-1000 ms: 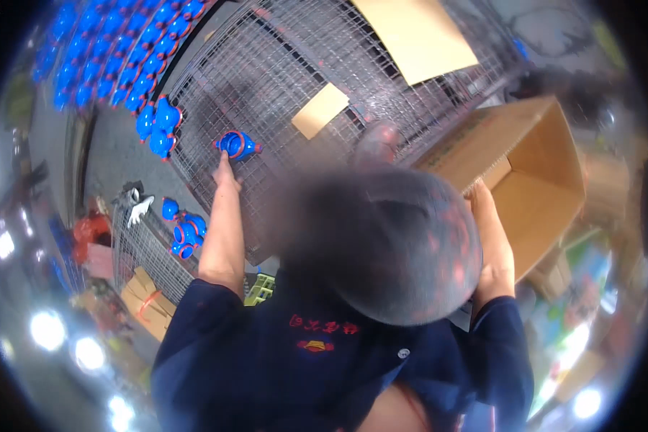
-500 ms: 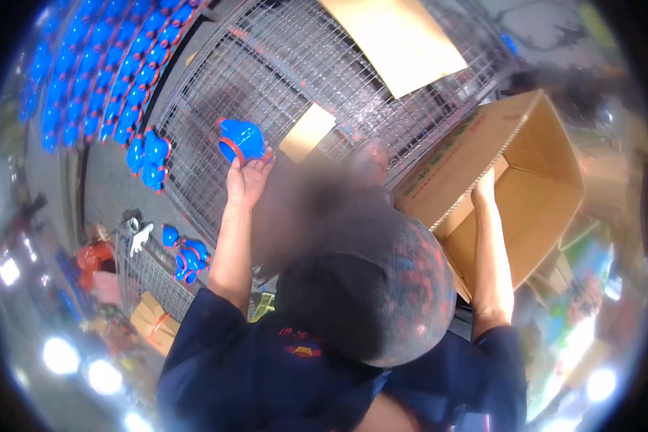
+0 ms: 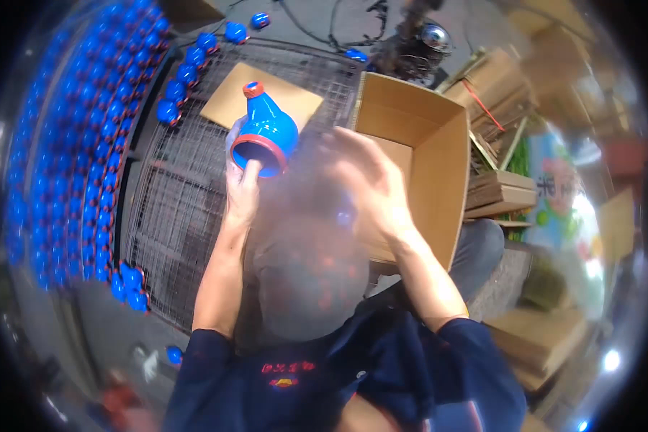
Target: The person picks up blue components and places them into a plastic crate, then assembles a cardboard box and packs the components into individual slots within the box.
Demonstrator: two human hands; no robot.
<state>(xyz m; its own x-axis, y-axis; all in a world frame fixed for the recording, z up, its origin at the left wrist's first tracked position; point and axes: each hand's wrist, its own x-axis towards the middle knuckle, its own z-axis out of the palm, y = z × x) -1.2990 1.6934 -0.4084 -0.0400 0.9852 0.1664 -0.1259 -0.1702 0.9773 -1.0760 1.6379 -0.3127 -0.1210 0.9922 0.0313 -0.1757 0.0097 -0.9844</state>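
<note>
My left hand [image 3: 239, 194] is closed on a glossy blue pipe fitting [image 3: 266, 124] with red rims. The fitting tapers to a narrow neck pointing away from me, while its wide mouth faces me with my thumb inside it. To its right, my right hand [image 3: 374, 183] is raised with fingers apart, slightly blurred, and nothing shows in it. Just beyond that hand stands an open cardboard box [image 3: 439, 180], its visible inside bare. A dark blurred round shape [image 3: 313, 277] covers part of the middle, below my hands.
Under the fitting lies a cardboard sheet [image 3: 295, 93] on a wire-mesh table [image 3: 173, 230]. Several blue fittings [image 3: 187, 74] line its far left edge, and many more stand in rows [image 3: 86, 144] at left. Flattened cardboard [image 3: 504, 191] is stacked right of the box.
My right hand has left the box and come over toward the fitting. The fitting in my left hand is turned, its neck now away from me. The whole view has swung round.
</note>
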